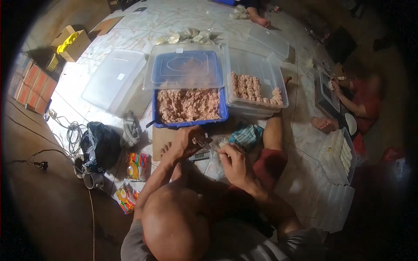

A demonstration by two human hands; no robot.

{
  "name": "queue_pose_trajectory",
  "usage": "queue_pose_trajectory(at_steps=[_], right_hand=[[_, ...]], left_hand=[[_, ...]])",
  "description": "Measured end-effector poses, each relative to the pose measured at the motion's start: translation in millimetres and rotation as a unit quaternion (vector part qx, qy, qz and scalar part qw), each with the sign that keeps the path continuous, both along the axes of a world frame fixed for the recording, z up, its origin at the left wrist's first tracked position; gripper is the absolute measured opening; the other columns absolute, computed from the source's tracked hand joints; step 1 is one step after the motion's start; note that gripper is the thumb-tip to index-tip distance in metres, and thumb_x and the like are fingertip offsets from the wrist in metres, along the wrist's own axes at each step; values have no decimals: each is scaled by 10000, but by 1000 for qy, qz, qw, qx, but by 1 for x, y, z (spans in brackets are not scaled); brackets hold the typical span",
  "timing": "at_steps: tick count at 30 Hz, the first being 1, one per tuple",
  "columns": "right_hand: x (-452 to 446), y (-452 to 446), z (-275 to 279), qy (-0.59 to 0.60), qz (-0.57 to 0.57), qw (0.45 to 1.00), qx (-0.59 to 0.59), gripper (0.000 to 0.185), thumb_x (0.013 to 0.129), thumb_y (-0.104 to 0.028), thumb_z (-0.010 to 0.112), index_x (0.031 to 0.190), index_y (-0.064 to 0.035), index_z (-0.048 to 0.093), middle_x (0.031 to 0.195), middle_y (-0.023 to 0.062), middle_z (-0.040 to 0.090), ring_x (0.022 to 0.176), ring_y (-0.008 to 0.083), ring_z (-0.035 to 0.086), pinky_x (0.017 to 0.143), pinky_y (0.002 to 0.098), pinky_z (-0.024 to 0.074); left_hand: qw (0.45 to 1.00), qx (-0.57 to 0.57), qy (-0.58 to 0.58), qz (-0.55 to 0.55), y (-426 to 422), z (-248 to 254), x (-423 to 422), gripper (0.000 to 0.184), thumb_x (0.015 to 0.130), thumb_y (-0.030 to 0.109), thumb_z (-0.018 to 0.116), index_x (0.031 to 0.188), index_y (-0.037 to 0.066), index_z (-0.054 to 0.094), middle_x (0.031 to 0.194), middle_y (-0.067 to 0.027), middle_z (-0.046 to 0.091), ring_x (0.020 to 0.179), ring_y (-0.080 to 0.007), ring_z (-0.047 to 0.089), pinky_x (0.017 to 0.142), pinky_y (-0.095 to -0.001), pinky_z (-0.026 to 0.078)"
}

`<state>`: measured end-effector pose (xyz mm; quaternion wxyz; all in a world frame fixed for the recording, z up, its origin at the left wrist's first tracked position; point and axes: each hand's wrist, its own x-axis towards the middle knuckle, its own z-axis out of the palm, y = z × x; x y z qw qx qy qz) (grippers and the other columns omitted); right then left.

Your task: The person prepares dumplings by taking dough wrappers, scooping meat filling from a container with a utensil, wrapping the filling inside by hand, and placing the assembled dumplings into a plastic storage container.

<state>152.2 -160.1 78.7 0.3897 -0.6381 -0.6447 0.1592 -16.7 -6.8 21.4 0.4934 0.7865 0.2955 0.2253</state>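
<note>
Marbled tiles (300, 126) spread under me in the head view, with a black plastic bag (101, 145) and bright packets (136, 166) to my left; away to my right, another person (365, 98) sits by more containers.

My left hand (190, 140) has its fingers curled narrow around something small and shiny, too blurred for me to name. My right hand (235, 163) is opposite, thumb and fingers drawn close at some thin clear plastic (214, 167). I seem to keep both hands low and near each other so the flimsy plastic stays under control, just above a flat device (199, 155).

Straight ahead, the blue tray (191, 125) holds the mixture (189, 106), pinkish, coarse and lumpy, moist-looking, heaped unevenly. A clear lid (183, 65) lies across the tray's far part, probably to leave the near part within reach. Just beside it, to the right, the clear tub (270, 80) carries rough, rounded lumps (247, 87) packed close in rows, likely to save room.
</note>
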Motion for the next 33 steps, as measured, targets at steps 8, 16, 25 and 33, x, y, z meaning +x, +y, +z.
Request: queue_pose_trajectory(at_steps=[8,16,25,33], right_hand=[[18,8,20,-17,10,999,-37,93,929,-65,559,946,5,618,920,191,636,879,391,642,743,442,508],[12,8,20,99,-13,992,-82,108,917,-36,572,984,26,631,882,199,656,825,342,678,734,400,516],[7,5,16,138,-16,987,-86,96,944,-52,595,976,33,626,836,144,657,742,204,663,647,335,507],[12,2,2,117,-23,992,-51,109,951,-61,595,1010,23,632,866,157,660,797,241,674,724,329,514]], left_hand=[[990,116,-77,20,14,-28,0,350,663,130,820,953,33,648,838,-149,670,783,-287,654,737,-371,511],[995,21,-82,-50,12,-27,-4,469,720,117,842,1118,-2,623,969,-107,690,888,-224,657,782,-347,529],[989,-70,-130,-14,-3,0,-8,377,730,18,769,1075,13,617,918,-99,687,842,-223,658,782,-328,513],[972,-154,-174,-39,-8,16,-2,292,749,24,796,999,5,647,929,-117,705,862,-224,683,757,-339,527]])
